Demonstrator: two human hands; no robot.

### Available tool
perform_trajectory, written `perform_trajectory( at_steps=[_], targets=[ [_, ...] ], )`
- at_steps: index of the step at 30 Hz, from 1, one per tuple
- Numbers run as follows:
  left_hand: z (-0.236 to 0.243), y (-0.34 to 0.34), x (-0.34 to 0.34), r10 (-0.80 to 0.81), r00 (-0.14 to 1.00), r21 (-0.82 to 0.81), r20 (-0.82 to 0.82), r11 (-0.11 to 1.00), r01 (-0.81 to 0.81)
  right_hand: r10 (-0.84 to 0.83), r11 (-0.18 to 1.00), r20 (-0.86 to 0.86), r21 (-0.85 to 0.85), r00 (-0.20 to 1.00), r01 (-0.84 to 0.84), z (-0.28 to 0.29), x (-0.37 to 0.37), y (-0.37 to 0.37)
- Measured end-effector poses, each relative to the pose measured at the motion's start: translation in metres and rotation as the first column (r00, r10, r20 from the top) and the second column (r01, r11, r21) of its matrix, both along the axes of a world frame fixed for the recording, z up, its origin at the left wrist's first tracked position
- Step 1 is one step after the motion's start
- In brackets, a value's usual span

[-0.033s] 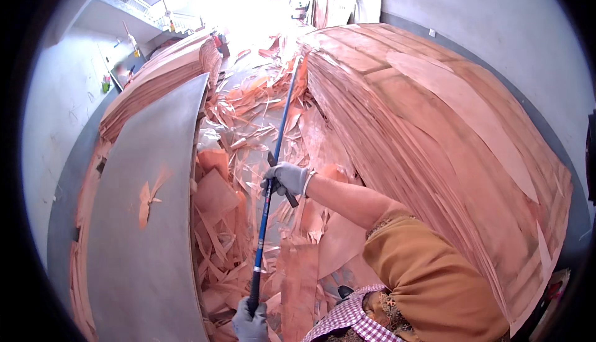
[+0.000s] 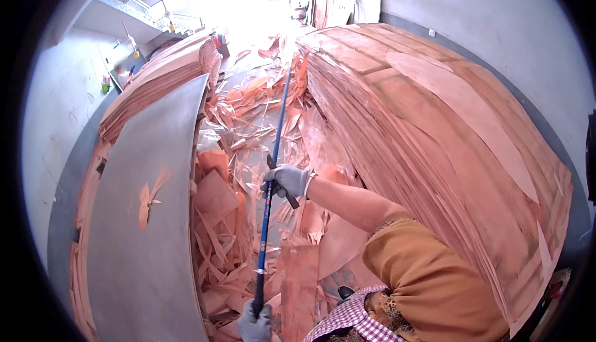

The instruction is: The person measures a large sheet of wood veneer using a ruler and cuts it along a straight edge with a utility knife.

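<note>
A long blue pole (image 2: 265, 224) with a black grip slants away from me over the scrap-strewn floor. At its near end my left hand (image 2: 255, 325), in a grey glove, is closed round the black grip. Farther up the shaft my right hand (image 2: 288, 180), also grey-gloved, wraps the pole. A dark flat bar-like tool (image 2: 292, 201) crosses the pole within that same right hand; its kind is partly hidden by the fingers. The pole's far end reaches toward a heap of orange-pink veneer scraps (image 2: 299, 75), where its tip is hard to make out.
A tall stack of pinkish veneer sheets (image 2: 428, 124) fills the right side. To the left stands a stack topped by a grey board (image 2: 143, 261), with another veneer stack (image 2: 161, 84) behind it. Torn veneer strips (image 2: 214, 218) litter the aisle. A person (image 2: 122, 75) is at the far left.
The pole's far end has swung slightly left. My left hand has shifted a little to the right with the grip, while my right hand has barely moved.
</note>
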State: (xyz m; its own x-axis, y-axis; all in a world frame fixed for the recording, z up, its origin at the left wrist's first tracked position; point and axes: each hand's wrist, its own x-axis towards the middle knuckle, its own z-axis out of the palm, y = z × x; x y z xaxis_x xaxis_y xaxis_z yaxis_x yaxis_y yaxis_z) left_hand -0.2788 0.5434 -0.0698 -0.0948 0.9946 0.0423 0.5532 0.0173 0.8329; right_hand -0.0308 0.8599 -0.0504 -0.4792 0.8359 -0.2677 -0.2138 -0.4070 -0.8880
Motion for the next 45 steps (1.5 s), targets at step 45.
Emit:
perform_trajectory(
  at_steps=[45],
  targets=[
    [-0.159,0.336,-0.452,0.112,0.265,-0.029,-0.958,0.88,-0.474,0.013,0.945,0.358,-0.309,0.934,0.106,-0.109,-0.037,0.15]
  ],
)
